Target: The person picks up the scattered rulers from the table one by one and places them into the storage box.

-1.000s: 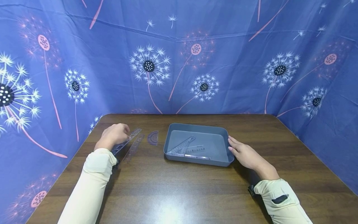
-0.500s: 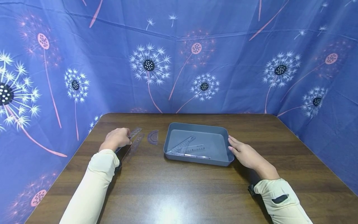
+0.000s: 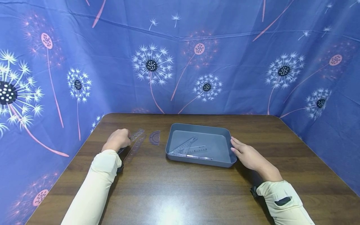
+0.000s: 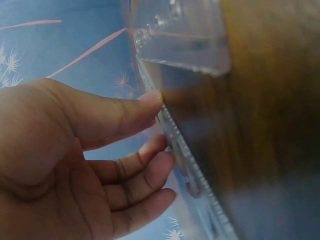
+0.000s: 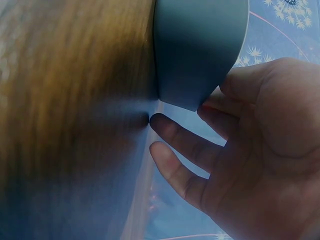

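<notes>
One edge, thumb and fingertips: my left hand (image 3: 117,139) pinches the outer ruler (image 3: 137,134) at the table's left side, just beside the inner ruler (image 3: 136,148). Best lifted gently and straight up (thin clear stuff, likely slippery), so it won't drag its neighbour or nudge the protractor (image 3: 154,138) nearby. Over at the grey tray (image 3: 215,140), my right hand (image 3: 248,157) isn't clasping anything; its fingers rest against the end wall, and light pressure should be enough to steady it.
</notes>
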